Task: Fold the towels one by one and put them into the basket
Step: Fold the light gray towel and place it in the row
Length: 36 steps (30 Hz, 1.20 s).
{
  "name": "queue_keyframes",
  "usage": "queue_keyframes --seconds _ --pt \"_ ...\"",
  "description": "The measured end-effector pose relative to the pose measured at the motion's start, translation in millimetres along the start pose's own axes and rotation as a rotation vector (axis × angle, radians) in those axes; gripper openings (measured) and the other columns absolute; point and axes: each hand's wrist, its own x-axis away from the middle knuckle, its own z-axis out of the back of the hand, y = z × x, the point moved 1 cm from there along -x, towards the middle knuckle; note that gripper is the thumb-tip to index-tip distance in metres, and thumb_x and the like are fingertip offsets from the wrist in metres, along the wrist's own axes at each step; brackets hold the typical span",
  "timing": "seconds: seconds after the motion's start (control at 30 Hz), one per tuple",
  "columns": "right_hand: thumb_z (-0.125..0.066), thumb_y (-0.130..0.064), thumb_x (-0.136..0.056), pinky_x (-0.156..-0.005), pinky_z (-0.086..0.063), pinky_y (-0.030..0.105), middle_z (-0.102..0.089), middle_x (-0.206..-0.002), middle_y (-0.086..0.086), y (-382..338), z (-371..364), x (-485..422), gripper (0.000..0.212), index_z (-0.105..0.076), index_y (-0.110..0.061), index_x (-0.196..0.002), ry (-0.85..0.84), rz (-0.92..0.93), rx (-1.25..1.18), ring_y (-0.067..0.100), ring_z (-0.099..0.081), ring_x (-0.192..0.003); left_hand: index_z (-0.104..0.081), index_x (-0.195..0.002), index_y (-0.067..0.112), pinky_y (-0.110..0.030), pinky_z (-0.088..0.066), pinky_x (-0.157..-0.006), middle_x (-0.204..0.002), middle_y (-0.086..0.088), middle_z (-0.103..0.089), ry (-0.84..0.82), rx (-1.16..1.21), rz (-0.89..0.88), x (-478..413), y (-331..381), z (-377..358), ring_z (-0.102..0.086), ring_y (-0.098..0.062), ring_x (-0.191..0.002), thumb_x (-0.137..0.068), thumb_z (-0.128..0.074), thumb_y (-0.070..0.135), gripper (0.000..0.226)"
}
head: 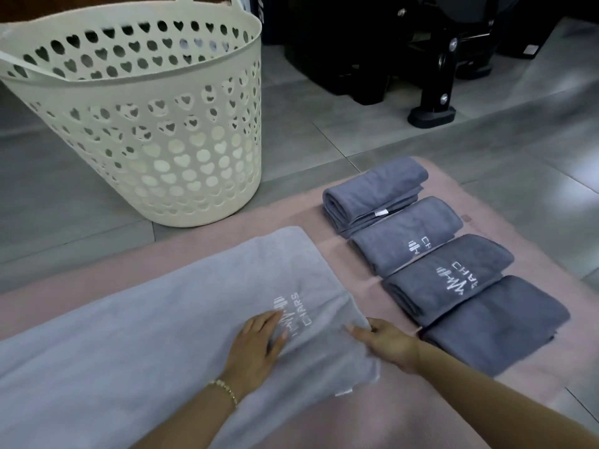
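Light grey terry towel lies spread on the pink mat; our left hand presses flat on it, fingers straight, while our right hand pinches its right edge. Four folded dark grey towels lie alongside; the cream heart-holed plastic basket stands beyond.

light: soft, even, dim at top | shadows: faint | blur: slight | edges: wide-angle bowing

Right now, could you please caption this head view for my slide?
The left hand presses the spread towel, right hand pinches its edge; four folded towels lie near the basket.
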Motion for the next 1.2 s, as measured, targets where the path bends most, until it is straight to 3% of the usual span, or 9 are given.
queue_keyframes --seconds 0.17,0.33,0.47,0.57,0.67,0.77,0.83,1.07,1.2 --pt "-0.072 -0.036 -0.081 -0.071 -0.052 0.033 -0.070 -0.080 0.011 25 11 27 0.036 -0.064 -0.001 -0.083 0.161 0.034 0.028 0.021 -0.064 -0.075 -0.016 -0.149 0.032 -0.024 -0.001 -0.118 -0.157 0.012 -0.009 -0.109 -0.081 0.036 11 2 -8 -0.006 -0.009 -0.146 -0.057 0.026 0.085 0.115" --pt "-0.074 -0.028 -0.081 -0.059 -0.032 0.021 -0.036 -0.050 -0.008 46 32 43 0.051 -0.035 -0.019 -0.050 0.387 0.086 0.409 0.008 -0.036 -0.055 -0.005 -0.149 0.038 -0.028 0.005 -0.116 -0.158 0.013 0.009 -0.197 -0.132 0.043 21 18 -11 0.010 -0.010 -0.146 -0.043 0.034 0.087 0.122" --pt "-0.054 -0.050 -0.089 -0.067 -0.037 0.029 -0.058 -0.080 -0.003 45 20 43 0.031 -0.042 -0.027 -0.073 0.443 0.007 0.901 0.020 -0.056 -0.079 -0.011 -0.149 0.036 -0.027 0.000 -0.117 -0.159 0.010 0.002 -0.221 -0.181 0.052 23 20 -1 0.001 -0.010 -0.146 -0.037 0.035 0.087 0.131" --pt "-0.045 -0.043 -0.095 -0.079 -0.040 0.031 -0.056 -0.114 0.005 23 4 44 0.021 -0.047 -0.023 -0.100 0.448 0.075 0.930 0.027 -0.057 -0.108 -0.022 -0.149 0.031 -0.026 -0.009 -0.118 -0.158 0.006 -0.016 -0.270 -0.175 0.057 26 8 27 -0.014 -0.010 -0.145 -0.047 0.021 0.092 0.126" --pt "-0.043 -0.042 -0.097 -0.095 -0.038 0.028 -0.043 -0.138 0.002 -7 -29 34 0.041 -0.045 -0.019 -0.130 0.365 0.175 0.915 0.024 -0.050 -0.121 -0.037 -0.144 0.023 -0.020 -0.016 -0.114 -0.151 0.003 -0.035 -0.288 -0.192 0.038 39 -14 82 -0.029 -0.012 -0.140 -0.056 0.013 0.092 0.123" --pt "-0.043 -0.042 -0.097 -0.099 -0.035 0.026 -0.041 -0.142 0.001 -38 -81 21 0.044 -0.043 -0.018 -0.134 0.257 0.261 0.942 0.021 -0.048 -0.124 -0.041 -0.141 0.024 -0.023 -0.023 -0.111 -0.147 0.005 -0.040 -0.267 -0.231 0.118 70 -42 143 -0.034 -0.016 -0.136 -0.094 -0.020 0.062 0.064" --pt "-0.043 -0.043 -0.097 -0.102 -0.033 0.026 -0.040 -0.144 0.001 -54 -123 12 0.045 -0.042 -0.018 -0.135 0.188 0.300 0.940 0.020 -0.047 -0.125 -0.042 -0.138 0.025 -0.026 -0.027 -0.110 -0.145 0.005 -0.042 -0.229 -0.231 0.199 99 -69 178 -0.037 -0.017 -0.133 -0.099 -0.026 0.050 0.049" --pt "-0.042 -0.049 -0.096 -0.102 -0.036 0.026 -0.042 -0.143 0.002 -78 -280 2 0.048 -0.043 -0.018 -0.133 -0.120 0.351 0.970 0.020 -0.045 -0.127 -0.029 -0.146 0.020 -0.029 -0.023 -0.113 -0.153 0.000 -0.030 0.066 -0.134 0.676 243 -208 226 -0.030 -0.020 -0.139 -0.097 -0.033 0.051 0.058" --pt "-0.024 -0.097 -0.051 -0.100 -0.038 0.025 -0.044 -0.140 0.000 -62 -352 4 0.111 -0.045 -0.020 -0.130 -0.225 0.361 0.957 0.019 -0.046 -0.126 -0.011 -0.150 0.018 -0.033 -0.013 -0.117 -0.159 -0.001 -0.007 0.193 -0.179 0.847 318 -255 231 -0.014 -0.022 -0.145 -0.097 -0.034 0.050 0.066"
